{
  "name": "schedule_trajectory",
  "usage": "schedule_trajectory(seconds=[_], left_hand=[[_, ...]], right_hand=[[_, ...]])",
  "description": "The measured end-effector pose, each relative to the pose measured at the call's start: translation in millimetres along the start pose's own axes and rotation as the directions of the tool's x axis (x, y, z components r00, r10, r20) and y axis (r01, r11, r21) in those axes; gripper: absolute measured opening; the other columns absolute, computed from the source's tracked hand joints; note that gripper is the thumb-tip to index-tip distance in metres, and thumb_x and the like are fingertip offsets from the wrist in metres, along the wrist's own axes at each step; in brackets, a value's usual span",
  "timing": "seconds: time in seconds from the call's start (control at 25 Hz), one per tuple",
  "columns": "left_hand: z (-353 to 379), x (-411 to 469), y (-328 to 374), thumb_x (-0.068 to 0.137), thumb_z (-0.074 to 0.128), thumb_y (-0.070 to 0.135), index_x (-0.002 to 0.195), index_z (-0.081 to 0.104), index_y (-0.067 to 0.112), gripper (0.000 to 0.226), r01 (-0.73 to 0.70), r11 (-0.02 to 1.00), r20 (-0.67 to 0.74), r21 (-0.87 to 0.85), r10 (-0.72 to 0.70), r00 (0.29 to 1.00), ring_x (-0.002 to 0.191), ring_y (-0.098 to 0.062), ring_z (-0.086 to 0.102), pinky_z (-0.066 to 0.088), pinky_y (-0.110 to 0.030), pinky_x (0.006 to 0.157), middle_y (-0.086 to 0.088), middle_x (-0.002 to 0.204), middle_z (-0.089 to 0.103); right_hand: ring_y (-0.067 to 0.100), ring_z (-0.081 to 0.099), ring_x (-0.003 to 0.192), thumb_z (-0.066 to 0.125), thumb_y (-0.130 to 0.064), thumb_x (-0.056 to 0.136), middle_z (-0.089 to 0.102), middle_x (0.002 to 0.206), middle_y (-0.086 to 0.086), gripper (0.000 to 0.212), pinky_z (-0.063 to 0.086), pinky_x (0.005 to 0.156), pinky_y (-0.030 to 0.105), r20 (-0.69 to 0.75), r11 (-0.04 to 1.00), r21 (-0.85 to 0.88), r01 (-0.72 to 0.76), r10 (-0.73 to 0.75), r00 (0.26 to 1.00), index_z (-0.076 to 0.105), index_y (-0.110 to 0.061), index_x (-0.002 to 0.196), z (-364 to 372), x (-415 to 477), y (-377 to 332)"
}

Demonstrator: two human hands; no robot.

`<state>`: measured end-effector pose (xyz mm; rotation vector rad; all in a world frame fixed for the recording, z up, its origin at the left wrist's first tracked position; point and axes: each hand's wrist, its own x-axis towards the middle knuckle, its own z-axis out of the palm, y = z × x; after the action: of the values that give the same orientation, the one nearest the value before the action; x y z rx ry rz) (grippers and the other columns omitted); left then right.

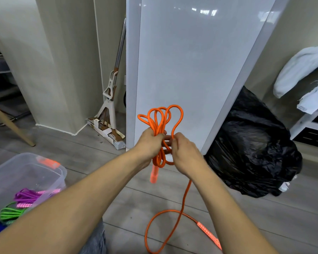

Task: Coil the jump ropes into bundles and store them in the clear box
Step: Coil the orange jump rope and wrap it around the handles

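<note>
Orange jump rope (160,123) standing partly coiled in several upright loops, its tail trailing down to the floor, one handle hanging below the bundle. Clear box (50,173) holding purple rope (25,196) and green rope (9,213) bundles.

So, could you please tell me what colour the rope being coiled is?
Orange, handles included; the rope shows clearly in the head view.

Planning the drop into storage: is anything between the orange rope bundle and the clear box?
Nothing visible. The orange rope bundle is held in the left hand and right hand; the clear box sits lidless at lower left, only bare floor between. The rope's loose tail trails on the floor.
</note>
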<state>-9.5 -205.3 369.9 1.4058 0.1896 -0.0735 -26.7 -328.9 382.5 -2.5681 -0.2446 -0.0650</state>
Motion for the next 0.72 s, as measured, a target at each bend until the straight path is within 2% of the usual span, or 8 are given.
schedule_trajectory(seconds=[0.08,0.16,0.24,0.32,0.44,0.56,0.64,0.72], left_hand=[[1,1,-5,0.098,0.049,0.008,0.095,0.064,0.004,0.016,-0.058,0.991,-0.039,0.121,0.063,0.997,0.076,-0.021,0.064,0.056,-0.031,0.064,-0.01,0.081,0.065],[-2,4,-9,0.099,0.053,0.015,0.094,0.068,0.006,0.019,-0.049,0.987,-0.033,0.156,0.055,0.998,0.079,-0.023,0.063,0.056,-0.038,0.078,-0.013,0.082,0.066],[-3,3,-8,0.099,0.056,0.02,0.096,0.07,0.007,0.019,-0.035,0.992,0.01,0.119,0.034,0.999,0.085,-0.025,0.067,0.056,-0.041,0.085,-0.017,0.089,0.069],[-2,4,-5,0.1,0.056,0.017,0.096,0.068,0.005,0.018,-0.062,0.992,0.008,0.112,0.061,0.998,0.087,-0.027,0.067,0.056,-0.038,0.082,-0.02,0.092,0.07],[-3,8,6,0.102,0.049,0.008,0.097,0.059,0.003,0.012,-0.05,0.99,-0.061,-0.133,0.042,0.997,0.078,-0.027,0.07,0.058,-0.041,0.074,-0.016,0.085,0.069],[-23,21,22,0.103,0.043,0.005,0.09,0.049,0.005,0.013,-0.028,0.891,-0.152,-0.452,-0.046,0.987,0.054,-0.023,0.068,0.06,-0.04,0.059,-0.008,0.069,0.056],[-39,28,26,0.102,0.043,0.006,0.082,0.046,0.009,0.021,-0.041,0.875,-0.21,-0.482,-0.07,0.975,0.041,-0.019,0.057,0.055,-0.032,0.048,-0.003,0.06,0.049],[-49,32,27,0.103,0.042,0.01,0.081,0.043,0.013,0.022,-0.061,0.898,-0.25,-0.435,-0.056,0.967,0.04,-0.015,0.043,0.044,-0.025,0.044,0.001,0.056,0.045]], right_hand=[[0.025,0.06,0.078,0.024,-0.034,0.107,0.062,0.088,0.004,0.031,0.045,0.063,0.038,0.05,1.0,0.005,0.024,-0.025,0.998,0.05,-0.017,0.101,9,-3,-4],[0.021,0.059,0.073,0.023,-0.035,0.107,0.061,0.083,0.002,0.031,0.042,0.059,0.035,0.07,0.999,0.045,0.016,-0.019,0.997,0.05,-0.02,0.103,11,-4,-4],[0.022,0.06,0.077,0.024,-0.035,0.107,0.062,0.087,0.002,0.03,0.045,0.063,0.037,0.07,0.997,0.076,0.029,-0.034,0.997,0.051,-0.022,0.107,10,-3,-2],[0.024,0.061,0.084,0.026,-0.036,0.107,0.064,0.093,0.003,0.031,0.048,0.07,0.039,0.06,0.996,0.07,0.055,-0.059,0.996,0.054,-0.022,0.111,7,-2,-1],[0.024,0.058,0.082,0.031,-0.038,0.106,0.063,0.085,-0.001,0.032,0.042,0.065,0.036,0.027,0.997,0.052,0.057,-0.058,0.998,0.059,-0.022,0.104,4,0,1],[0.017,0.055,0.068,0.035,-0.036,0.106,0.057,0.071,-0.006,0.034,0.038,0.058,0.032,0.108,0.996,0.076,0.051,-0.06,0.992,0.059,-0.019,0.089,0,0,5],[0.01,0.052,0.055,0.037,-0.034,0.106,0.058,0.065,-0.004,0.035,0.043,0.058,0.03,0.271,0.981,0.191,0.034,-0.086,0.959,0.063,-0.018,0.088,-3,-2,4],[0.011,0.048,0.049,0.039,-0.032,0.105,0.058,0.062,-0.002,0.035,0.042,0.055,0.026,0.43,0.968,0.25,-0.019,-0.094,0.898,0.065,-0.014,0.09,-8,-3,7]])
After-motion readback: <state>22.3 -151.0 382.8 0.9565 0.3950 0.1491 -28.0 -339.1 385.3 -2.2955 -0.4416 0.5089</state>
